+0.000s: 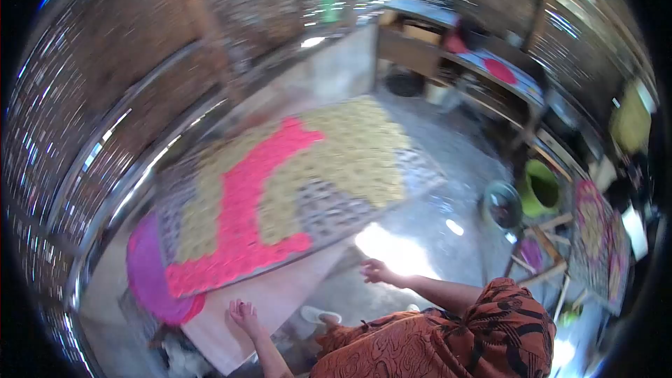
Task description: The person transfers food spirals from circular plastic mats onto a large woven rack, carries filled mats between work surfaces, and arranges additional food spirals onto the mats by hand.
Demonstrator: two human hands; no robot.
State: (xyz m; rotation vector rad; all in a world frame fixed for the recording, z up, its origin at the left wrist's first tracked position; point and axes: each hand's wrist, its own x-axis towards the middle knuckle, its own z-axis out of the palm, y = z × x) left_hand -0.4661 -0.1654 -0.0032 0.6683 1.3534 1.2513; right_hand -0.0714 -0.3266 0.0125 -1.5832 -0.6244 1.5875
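My left hand (243, 313) is over the pale pink sheet below the mat's front edge, its fingers loosely bent and apart, with nothing seen in them. To its right, my right hand (376, 271) hangs over the floor beside a bright patch of sunlight, fingers slightly spread, also holding nothing that shows. Ahead of both hands lies a large flat rack or mat (336, 147) covered with many small yellowish pieces and a winding band of bright pink pieces (241, 203). Neither hand touches it. The view is blurred by motion.
A purple round tray or basin (150, 266) is at the mat's left corner. On the right are a wooden bench (413, 52), a green bucket (539, 189), a bluish bucket (502, 204), a wooden stool frame (549, 276) and a patterned panel (591, 238). Woven walls surround the room.
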